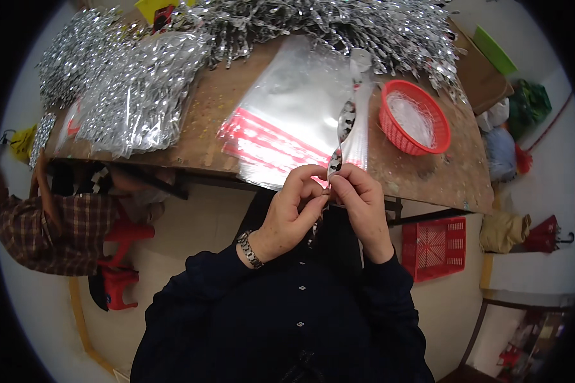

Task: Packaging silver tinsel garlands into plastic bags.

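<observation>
Between my two hands runs a twisted shiny silver foil strip (345, 121), its far end lying on a stack of clear plastic bags (294, 89) with red-printed edges. My left hand (295, 207), with a metal watch on its wrist, pinches the strip from the left near the table's front edge. Close against it, my right hand (362, 201) pinches the strip between thumb and forefinger. A short tail of the strip hangs below the fingers. Whatever small detail lies between the fingertips is hidden.
A red basket (446, 131) of thin white strands stands right of the bags. Silver foil garlands (326, 25) heap along the back, and a bagged bundle (140, 96) lies left. A person in a plaid shirt (51, 220) sits at left. Below the table is a red crate (433, 249).
</observation>
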Tool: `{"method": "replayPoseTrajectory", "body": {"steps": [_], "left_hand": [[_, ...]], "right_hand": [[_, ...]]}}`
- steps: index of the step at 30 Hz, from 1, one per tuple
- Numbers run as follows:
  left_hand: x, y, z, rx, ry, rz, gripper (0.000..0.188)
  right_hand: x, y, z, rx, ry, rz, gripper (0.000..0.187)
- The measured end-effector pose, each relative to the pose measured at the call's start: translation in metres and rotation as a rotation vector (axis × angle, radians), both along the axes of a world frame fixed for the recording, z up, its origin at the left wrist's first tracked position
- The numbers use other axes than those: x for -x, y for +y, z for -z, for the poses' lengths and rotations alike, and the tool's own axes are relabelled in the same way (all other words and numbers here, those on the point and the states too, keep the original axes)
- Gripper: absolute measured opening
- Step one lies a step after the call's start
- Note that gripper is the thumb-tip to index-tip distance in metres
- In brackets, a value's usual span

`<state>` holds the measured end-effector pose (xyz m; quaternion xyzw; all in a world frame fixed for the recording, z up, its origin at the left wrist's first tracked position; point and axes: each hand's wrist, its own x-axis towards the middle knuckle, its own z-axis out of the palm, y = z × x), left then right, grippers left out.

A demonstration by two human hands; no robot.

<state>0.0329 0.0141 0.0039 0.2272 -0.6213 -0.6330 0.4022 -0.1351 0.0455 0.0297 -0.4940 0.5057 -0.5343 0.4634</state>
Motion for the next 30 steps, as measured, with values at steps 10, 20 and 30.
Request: {"method": "replayPoseTrajectory", "body": {"steps": [10, 20, 30], "left_hand": [[0.051, -0.054, -0.026, 0.632, -0.325, -0.101, 0.043], [0.152, -0.119, -0.01, 1.093, -0.415, -0.111, 0.038], [0.157, -0.13, -0.015, 1.156, -0.415, -0.123, 0.008]], "right_hand": [[0.059, 0.049, -0.035, 0.123, 0.081, 0.331, 0.013], [0.132, 0.065, -0.014, 0.082, 0.245, 0.584, 0.015], [0.194, 0.064, 0.01, -0.089, 0.404, 0.59, 0.017]]}}
